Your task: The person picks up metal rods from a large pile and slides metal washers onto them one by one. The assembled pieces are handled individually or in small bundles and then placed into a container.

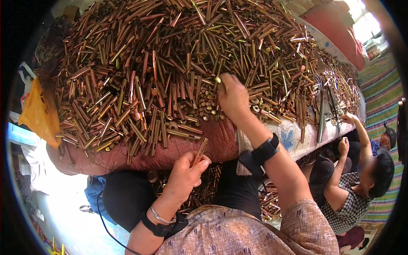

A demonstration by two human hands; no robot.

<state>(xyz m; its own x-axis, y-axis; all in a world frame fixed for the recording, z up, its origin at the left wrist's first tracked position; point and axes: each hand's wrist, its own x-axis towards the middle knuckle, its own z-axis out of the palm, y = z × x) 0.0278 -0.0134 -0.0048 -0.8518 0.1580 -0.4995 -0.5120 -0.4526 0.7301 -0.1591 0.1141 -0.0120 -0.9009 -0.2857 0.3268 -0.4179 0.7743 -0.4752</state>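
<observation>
My left hand (187, 174) is closed around a short brassy metal tube (201, 149), which stands up between thumb and fingers in front of the heap's near edge. Farther off, my right hand (234, 97) dips to the heap with its fingers bent together; a small bright metal piece (218, 80) shows at the fingertips. Whatever lies inside that grip is mostly hidden. Just left of it sits a cluster of small rounded metal nuts (207, 103). Washers (255, 106) lie to its right. Copper-coloured metal tubes (144, 63) form the big heap all around.
A maroon checked cloth (191, 148) and a white patterned cloth (293, 132) pad the near edge. Long-handled metal tools (321, 111) rest at the right. A yellow plastic bag (40, 112) hangs at the left. Another person (350, 191) sits at the right, hands near the heap.
</observation>
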